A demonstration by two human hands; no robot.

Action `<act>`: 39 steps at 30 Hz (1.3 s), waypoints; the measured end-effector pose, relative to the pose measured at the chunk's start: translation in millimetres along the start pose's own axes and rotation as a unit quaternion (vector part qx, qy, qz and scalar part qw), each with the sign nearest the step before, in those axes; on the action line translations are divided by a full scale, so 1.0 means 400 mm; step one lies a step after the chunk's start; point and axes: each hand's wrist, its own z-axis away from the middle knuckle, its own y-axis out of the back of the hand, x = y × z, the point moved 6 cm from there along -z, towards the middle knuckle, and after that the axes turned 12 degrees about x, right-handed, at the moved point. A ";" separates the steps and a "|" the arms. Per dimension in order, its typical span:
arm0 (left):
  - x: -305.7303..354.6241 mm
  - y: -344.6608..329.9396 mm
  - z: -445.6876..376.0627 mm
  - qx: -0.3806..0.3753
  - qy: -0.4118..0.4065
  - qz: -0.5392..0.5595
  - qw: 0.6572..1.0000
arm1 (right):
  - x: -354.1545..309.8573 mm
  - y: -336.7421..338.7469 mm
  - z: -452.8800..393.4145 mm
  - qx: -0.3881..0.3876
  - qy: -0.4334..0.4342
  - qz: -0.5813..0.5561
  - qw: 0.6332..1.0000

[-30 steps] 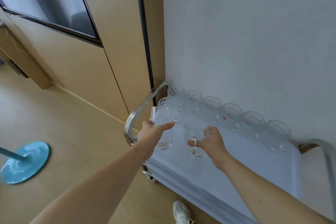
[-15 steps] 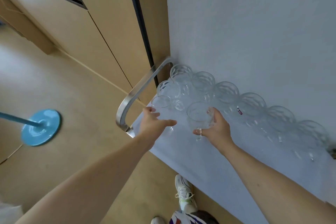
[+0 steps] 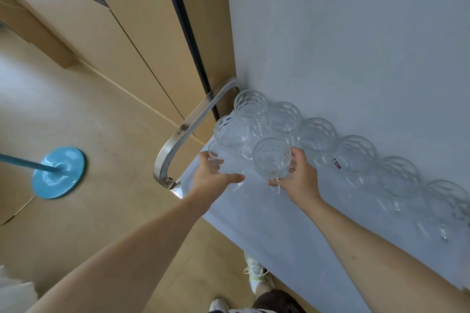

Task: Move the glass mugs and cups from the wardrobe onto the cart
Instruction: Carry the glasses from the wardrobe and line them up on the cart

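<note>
On the pale blue top of the cart (image 3: 292,231), at its left end, both hands grip glassware. The left hand (image 3: 212,176) is curled around a plain clear cup (image 3: 223,157), thumb stretched along the near side and fingers wrapped round the far side; the cup's base looks to be at the cart surface, though the hand hides the contact. The right hand (image 3: 301,179) is closed around a faceted glass mug (image 3: 272,159), fingers behind it and thumb at its lower front, where the mug's handle (image 3: 277,185) juts toward the camera. Whether this mug rests fully on the cart cannot be told.

Just beyond the left hand stands another mug (image 3: 231,129), touching or nearly touching the held cup. Beyond the right hand a row of glass mugs (image 3: 356,152) runs along the back edge of the cart against the grey wall (image 3: 343,33), starting past the left hand's far side and stretching away to the right of the right hand; one in the row carries a small red sticker (image 3: 337,164).

Left of the left hand, the cart's curved metal handle (image 3: 178,140) arches up. Further left, on the tan floor (image 3: 89,122), a blue round base (image 3: 59,172) with a pole sits well apart. Behind the handle rise wooden panels (image 3: 132,33). Below the forearms, a white shoe (image 3: 256,274) shows beside the cart's near edge.
</note>
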 end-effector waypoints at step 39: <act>0.049 0.061 0.008 -0.177 -0.244 -0.120 0.946 | -0.061 0.088 0.231 0.076 -0.093 0.201 0.972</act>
